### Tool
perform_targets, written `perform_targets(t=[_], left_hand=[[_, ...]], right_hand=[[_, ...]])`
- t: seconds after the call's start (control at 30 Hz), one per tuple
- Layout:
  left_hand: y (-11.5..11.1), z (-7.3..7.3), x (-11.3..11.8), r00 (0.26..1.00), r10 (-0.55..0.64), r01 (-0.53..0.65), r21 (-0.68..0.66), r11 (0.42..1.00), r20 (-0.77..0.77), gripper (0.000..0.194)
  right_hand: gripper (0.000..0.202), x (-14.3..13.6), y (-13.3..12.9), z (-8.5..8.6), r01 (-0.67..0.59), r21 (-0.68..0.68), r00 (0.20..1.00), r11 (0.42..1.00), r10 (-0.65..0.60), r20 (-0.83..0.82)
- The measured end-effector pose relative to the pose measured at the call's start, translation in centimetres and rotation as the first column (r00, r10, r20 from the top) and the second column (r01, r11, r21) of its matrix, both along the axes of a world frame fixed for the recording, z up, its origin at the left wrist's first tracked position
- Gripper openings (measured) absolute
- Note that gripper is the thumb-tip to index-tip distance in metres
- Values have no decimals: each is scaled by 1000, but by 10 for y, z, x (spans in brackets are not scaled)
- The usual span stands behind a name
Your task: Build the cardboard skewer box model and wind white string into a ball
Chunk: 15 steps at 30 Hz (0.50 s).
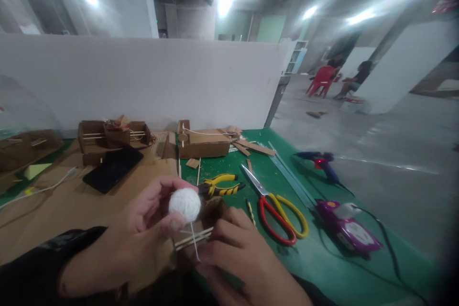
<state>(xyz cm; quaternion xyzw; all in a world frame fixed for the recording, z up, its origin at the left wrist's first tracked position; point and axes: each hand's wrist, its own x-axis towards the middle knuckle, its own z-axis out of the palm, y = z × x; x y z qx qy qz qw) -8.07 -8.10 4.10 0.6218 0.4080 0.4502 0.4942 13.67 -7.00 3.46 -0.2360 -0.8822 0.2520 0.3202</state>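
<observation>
A ball of white string sits between the thumb and fingers of my left hand. From it a short length of string runs down to the fingertips of my right hand, which are pinched together at its end. Below both hands is a cardboard box with thin wooden sticks laid across it. My right hand partly covers the sticks and the box. Just beyond the ball lie yellow and black pliers.
Scissors with red and yellow handles lie at right, near a purple power strip and a glue gun. Behind are cardboard boxes, a black phone and a white partition. People sit far off at right.
</observation>
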Motion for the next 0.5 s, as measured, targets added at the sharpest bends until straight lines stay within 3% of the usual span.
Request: perform_targets(t=[0.1,0.27,0.5], left_hand=[[3,3,-4,1000,-21,22,-44,999,11,33],[4,6,-3,987,-109,130,-178,975,121,37],[4,11,-2,952,-228,276,-248,929,206,31]], right_hand=[[8,5,1,6,-66,67,998,996,67,-14],[12,3,1,12,-147,69,970,987,157,-185],[11,0,9,28,31,57,982,998,-20,-186]])
